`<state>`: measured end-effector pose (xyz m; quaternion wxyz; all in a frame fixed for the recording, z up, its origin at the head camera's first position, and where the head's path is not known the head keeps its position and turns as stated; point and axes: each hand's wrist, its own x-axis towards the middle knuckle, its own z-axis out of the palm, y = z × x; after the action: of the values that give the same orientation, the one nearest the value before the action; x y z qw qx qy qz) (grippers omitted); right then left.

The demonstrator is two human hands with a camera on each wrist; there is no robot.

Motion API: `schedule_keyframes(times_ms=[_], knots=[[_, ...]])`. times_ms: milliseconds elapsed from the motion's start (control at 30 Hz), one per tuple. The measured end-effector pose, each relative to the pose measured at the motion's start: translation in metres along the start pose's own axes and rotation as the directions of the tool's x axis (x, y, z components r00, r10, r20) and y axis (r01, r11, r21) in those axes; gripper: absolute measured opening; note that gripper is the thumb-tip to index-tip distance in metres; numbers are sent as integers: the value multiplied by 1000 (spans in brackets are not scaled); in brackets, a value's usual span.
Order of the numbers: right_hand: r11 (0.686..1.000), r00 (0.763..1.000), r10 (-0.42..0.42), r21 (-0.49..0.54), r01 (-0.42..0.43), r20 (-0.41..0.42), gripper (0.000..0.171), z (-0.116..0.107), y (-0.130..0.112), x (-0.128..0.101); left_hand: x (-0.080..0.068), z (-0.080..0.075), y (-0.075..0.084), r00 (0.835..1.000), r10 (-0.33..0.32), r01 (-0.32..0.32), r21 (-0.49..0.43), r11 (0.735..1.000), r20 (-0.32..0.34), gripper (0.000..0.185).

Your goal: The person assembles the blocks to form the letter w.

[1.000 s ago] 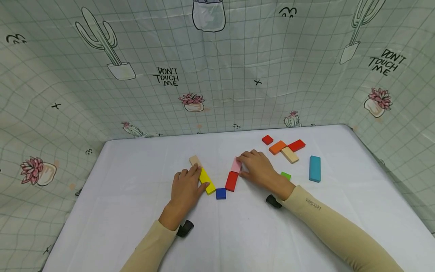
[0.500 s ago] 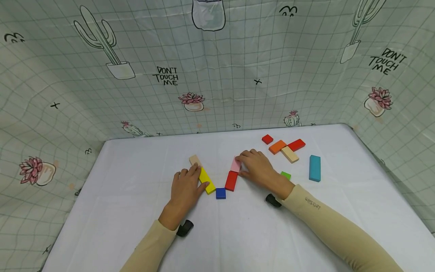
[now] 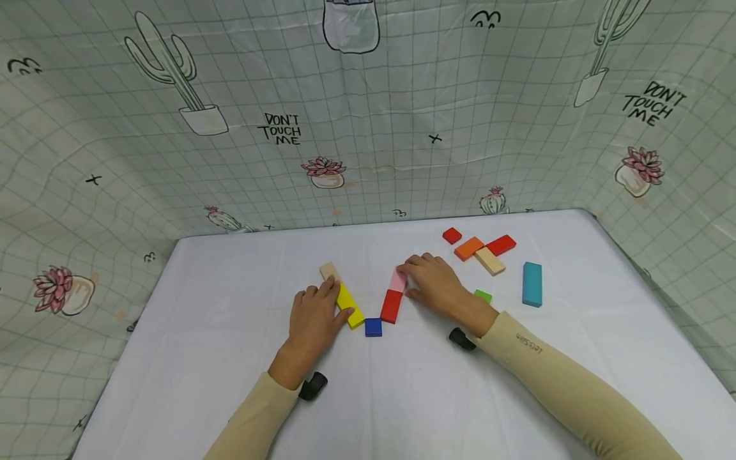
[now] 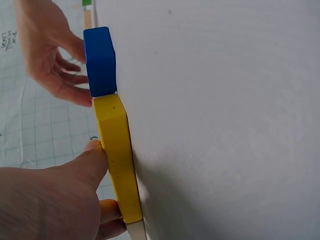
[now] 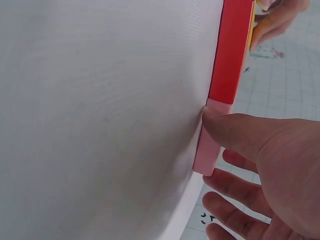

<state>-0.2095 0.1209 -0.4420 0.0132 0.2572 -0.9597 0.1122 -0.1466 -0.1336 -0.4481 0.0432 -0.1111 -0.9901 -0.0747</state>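
My left hand (image 3: 313, 314) rests on the left row of flat blocks. Its thumb touches the yellow block (image 3: 348, 305), and its fingertips lie where that meets a beige block (image 3: 328, 271). At the bottom of the V-shaped line is a blue block (image 3: 373, 328), end-on to the yellow one in the left wrist view. A red block (image 3: 391, 306) leads up the right side to a pink block (image 3: 398, 280). My right hand (image 3: 435, 283) pinches the pink block, thumb on its near side (image 5: 206, 145) and fingers at its far end, partly covering it.
Behind the right hand lie a small red block (image 3: 452, 236), an orange block (image 3: 469, 248), another red block (image 3: 501, 245) and a beige block (image 3: 490, 261). A green block (image 3: 483, 296) is half hidden by the right forearm. Farther right lies a teal block (image 3: 531, 284). Patterned cloth (image 3: 379, 172) backs the table.
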Motion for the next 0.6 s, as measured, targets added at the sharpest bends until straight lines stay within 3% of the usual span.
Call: schedule_keyframes(times_ms=[600], knots=[[1000, 1000, 26, 0, -26, -1, 51, -8, 11, -7, 1, -2, 1, 1000, -5, 4, 11, 1000, 15, 65]])
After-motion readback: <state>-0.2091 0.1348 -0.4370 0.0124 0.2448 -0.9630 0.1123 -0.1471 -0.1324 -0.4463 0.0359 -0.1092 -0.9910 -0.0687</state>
